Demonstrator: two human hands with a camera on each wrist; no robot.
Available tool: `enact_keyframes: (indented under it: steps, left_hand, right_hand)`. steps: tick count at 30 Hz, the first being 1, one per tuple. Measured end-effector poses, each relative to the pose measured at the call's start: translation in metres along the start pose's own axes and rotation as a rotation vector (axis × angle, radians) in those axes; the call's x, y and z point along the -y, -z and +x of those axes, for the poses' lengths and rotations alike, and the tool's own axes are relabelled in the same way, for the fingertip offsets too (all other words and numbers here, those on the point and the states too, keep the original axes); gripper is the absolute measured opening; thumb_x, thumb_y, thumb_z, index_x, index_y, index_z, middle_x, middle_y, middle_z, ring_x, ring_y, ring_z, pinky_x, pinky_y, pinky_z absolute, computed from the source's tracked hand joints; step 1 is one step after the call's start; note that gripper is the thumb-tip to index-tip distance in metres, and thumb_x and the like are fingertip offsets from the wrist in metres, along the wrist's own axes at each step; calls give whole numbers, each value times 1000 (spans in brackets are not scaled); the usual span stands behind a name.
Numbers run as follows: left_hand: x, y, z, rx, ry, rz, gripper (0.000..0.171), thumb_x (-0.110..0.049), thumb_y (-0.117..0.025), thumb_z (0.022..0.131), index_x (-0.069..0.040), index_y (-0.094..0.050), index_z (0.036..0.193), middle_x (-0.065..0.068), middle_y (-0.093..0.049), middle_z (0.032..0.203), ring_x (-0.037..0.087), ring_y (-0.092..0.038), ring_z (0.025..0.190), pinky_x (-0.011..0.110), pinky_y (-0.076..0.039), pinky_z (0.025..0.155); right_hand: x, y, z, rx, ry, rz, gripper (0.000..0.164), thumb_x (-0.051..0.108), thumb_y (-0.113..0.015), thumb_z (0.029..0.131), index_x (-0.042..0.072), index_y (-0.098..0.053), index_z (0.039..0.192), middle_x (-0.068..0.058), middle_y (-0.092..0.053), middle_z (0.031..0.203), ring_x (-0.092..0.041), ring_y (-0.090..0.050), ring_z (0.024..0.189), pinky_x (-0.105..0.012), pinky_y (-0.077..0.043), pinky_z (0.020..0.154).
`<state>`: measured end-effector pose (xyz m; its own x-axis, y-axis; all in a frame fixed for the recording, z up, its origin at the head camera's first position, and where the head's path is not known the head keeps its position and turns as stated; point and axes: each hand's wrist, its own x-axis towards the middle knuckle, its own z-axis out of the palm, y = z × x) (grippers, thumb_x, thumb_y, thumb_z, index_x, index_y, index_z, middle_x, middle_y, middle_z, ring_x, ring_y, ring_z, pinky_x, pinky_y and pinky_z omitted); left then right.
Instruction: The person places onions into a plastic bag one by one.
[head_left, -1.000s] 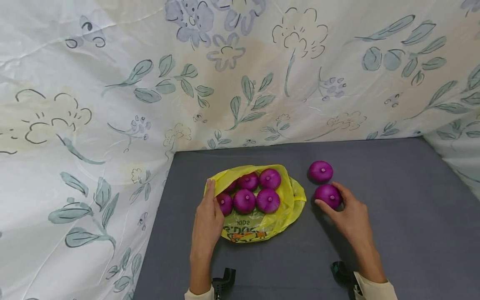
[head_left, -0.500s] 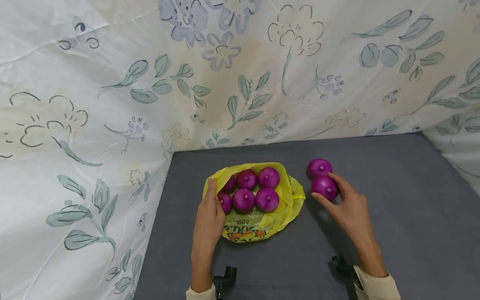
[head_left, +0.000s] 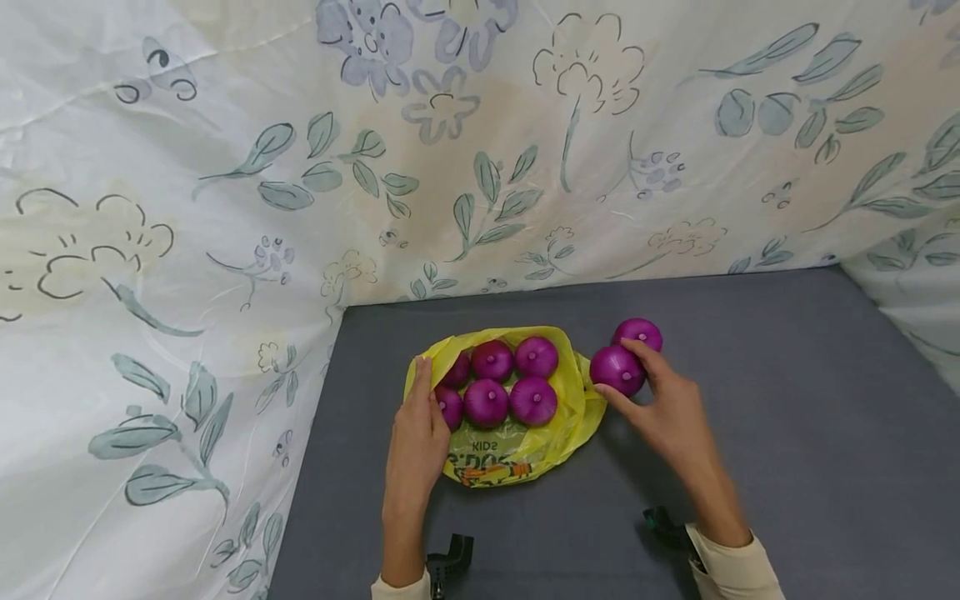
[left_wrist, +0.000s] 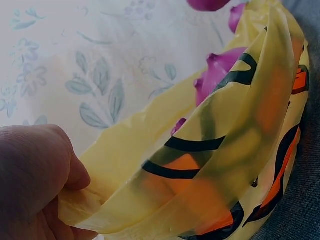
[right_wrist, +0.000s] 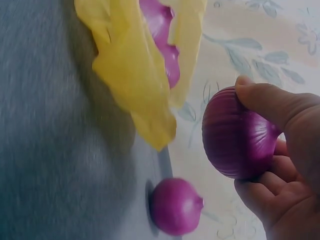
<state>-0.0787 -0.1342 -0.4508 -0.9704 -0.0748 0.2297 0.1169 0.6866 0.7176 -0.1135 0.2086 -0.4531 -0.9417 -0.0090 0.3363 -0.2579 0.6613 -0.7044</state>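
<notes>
A yellow plastic bag (head_left: 576, 429) lies open-mouthed on the grey cloth, with several purple onions (head_left: 486, 403) inside. At the bag's left edge is my left hand (head_left: 415, 446); in the left wrist view its thumb and fingers pinch the thin rim (left_wrist: 95, 200). My right hand (head_left: 675, 417) holds a purple onion (head_left: 617, 372) between thumb and fingers, raised beside the bag's right edge, as the right wrist view shows. Behind that onion, another loose onion (head_left: 640, 332) rests on the cloth, partly overlapped by it in the head view.
Dark grey cloth (head_left: 810, 433) covers the table. Floral white fabric (head_left: 525, 125) hangs along the back and left side. A twisted yellow flap of the bag (right_wrist: 155, 127) sticks out toward the right hand. Black wrist mounts (head_left: 452, 557) sit by both wrists.
My right hand has lifted the onion and carried it left, from beside the loose onion toward the bag's right edge. My left hand has kept its grip on the rim.
</notes>
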Motion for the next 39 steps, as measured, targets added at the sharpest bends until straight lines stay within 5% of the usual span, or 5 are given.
enact_keyframes:
  steps: [12,21,28,39]
  left_hand:
    - [0,1,-1,-7,11,-4,57,-8,-46,112,-12,-33,168,0,-26,173,24,-39,152,52,-44,114]
    - [3,0,-2,-4,11,-15,57,-10,-45,113,-12,-31,168,5,-27,173,24,-34,155,52,-39,118]
    - [4,-1,-2,-10,12,-10,57,-9,-46,113,-12,-32,168,1,-26,173,24,-37,153,52,-41,116]
    - [5,-1,0,-13,9,6,58,-9,-48,112,-12,-32,168,4,-28,173,29,-45,149,54,-47,110]
  right_hand:
    - [22,-19,3,63,89,49,75,24,-94,82,13,-60,148,-17,-70,136,-36,-74,109,-56,-59,88]
    - [44,-37,6,191,119,120,78,34,-93,83,23,-57,151,-8,-63,148,-26,-73,113,-50,-61,89]
    - [60,-52,6,288,159,174,78,34,-92,85,20,-56,153,-5,-70,135,-21,-73,110,-47,-62,87]
    - [77,-74,8,350,365,252,77,29,-92,84,17,-57,151,-8,-70,136,-20,-74,109,-40,-61,89]
